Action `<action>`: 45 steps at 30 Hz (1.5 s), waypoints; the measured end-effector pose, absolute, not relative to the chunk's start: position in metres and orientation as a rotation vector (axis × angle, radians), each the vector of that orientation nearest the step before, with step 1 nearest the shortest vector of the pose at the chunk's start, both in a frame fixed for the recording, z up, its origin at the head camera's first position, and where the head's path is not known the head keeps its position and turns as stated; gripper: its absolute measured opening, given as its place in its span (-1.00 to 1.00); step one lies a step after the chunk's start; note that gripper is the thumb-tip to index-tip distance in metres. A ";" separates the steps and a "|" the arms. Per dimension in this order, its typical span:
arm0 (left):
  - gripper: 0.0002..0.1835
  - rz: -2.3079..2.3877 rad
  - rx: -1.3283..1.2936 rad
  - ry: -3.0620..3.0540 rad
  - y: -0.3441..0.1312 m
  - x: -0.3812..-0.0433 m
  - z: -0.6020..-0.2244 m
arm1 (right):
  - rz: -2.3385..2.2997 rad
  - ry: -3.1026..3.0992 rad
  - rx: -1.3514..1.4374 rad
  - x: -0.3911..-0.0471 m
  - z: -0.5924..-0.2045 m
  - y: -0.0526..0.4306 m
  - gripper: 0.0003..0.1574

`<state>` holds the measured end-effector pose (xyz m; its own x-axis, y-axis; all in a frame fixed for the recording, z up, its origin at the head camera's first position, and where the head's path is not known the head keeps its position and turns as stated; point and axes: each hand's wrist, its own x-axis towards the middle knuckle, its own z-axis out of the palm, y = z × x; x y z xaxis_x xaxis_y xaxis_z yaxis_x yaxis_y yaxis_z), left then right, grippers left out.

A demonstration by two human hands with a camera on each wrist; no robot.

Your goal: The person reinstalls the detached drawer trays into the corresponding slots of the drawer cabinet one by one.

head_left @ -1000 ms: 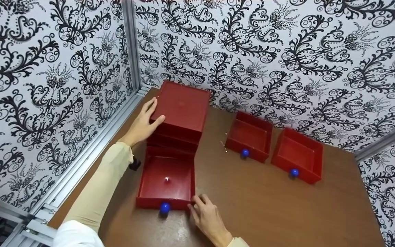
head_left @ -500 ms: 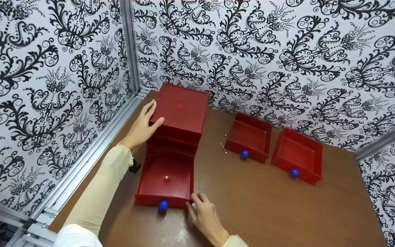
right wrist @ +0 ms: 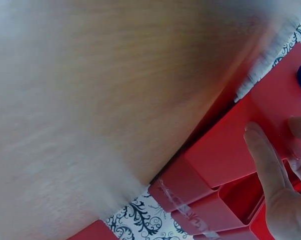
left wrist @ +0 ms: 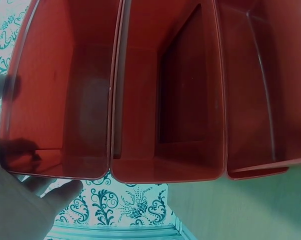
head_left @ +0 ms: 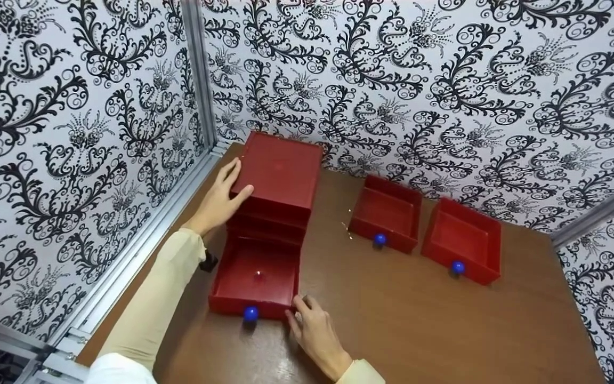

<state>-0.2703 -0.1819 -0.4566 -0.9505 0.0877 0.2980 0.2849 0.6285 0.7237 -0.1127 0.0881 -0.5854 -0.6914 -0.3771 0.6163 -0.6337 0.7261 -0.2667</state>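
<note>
Cabinet: red cabinet (head_left: 280,170) stood upright at the L rear of the brown tabletop (head_left: 392,309), near the patterned wall (head_left: 419,96).
Bottom drawer: red btm drawer (head_left: 256,280) sat in front of cab., in line w/ its lowest bay, most of its length out; rear-end depth in bay n/a. Blue knob (head_left: 251,314) faced the person.
L hand: left hand (head_left: 216,205) rested on cab. upper L front edge, thumb and fingers spread wide.
R hand: right hand (head_left: 315,330) gripped btm drawer at its front R corner, fingers narrow, thumb and index astride the corner.
Loose drawers: near loose drawer (head_left: 461,240) and far loose drawer (head_left: 389,208) lay side by side on tabletop, R of cab., well apart from it.
Done (est.): btm drawer aligned, prob. partly engaged.
Left (est.): btm drawer not fully home; upper 2 bays held no drawer; both loose units unfitted.
</note>
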 end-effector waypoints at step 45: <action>-0.22 -1.223 -0.295 -2.607 -0.181 -0.267 -0.453 | 0.672 -2.370 0.740 -0.151 -0.584 0.068 -0.84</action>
<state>-0.2673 -0.1814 -0.4533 -0.9492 0.0778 0.3051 0.2843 0.6280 0.7244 -0.1507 0.0681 -0.5835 -0.6896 -0.3472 0.6356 -0.6292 0.7217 -0.2885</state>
